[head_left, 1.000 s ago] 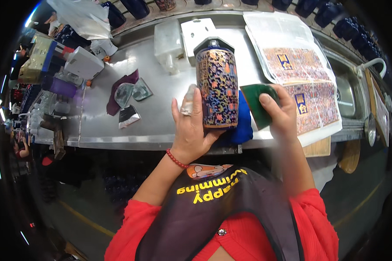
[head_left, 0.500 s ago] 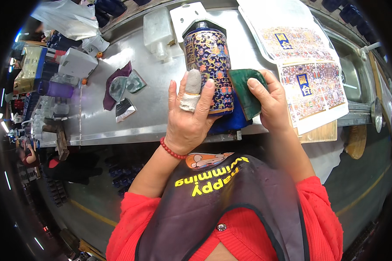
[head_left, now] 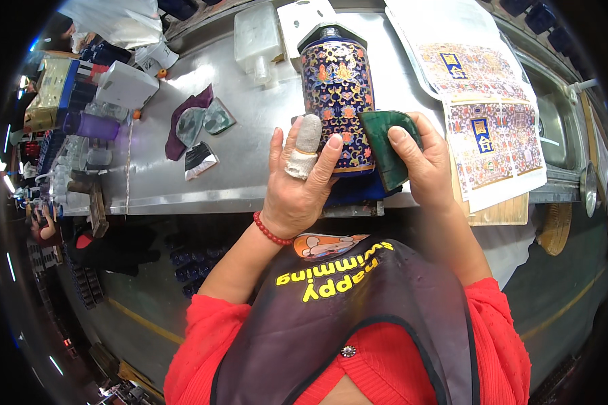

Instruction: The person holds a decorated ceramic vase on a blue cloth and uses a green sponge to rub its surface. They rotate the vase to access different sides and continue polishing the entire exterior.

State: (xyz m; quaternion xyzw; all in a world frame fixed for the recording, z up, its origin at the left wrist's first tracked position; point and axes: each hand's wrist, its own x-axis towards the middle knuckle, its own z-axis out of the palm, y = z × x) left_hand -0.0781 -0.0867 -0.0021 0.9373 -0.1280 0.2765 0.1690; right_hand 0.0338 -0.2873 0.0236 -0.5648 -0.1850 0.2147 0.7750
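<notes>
Holding the jar upright at the tabletop's near edge, the left hand wraps its side (one finger bandaged) while the right hand grips a green pad against it. Best keep the left grip firm and the pad flat on the patterned wall; printed sheets lie beyond.

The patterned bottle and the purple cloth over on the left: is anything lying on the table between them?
In the head view, only bare metal table separates the patterned bottle from the purple cloth; the left hand grips the bottle lower down.
</notes>
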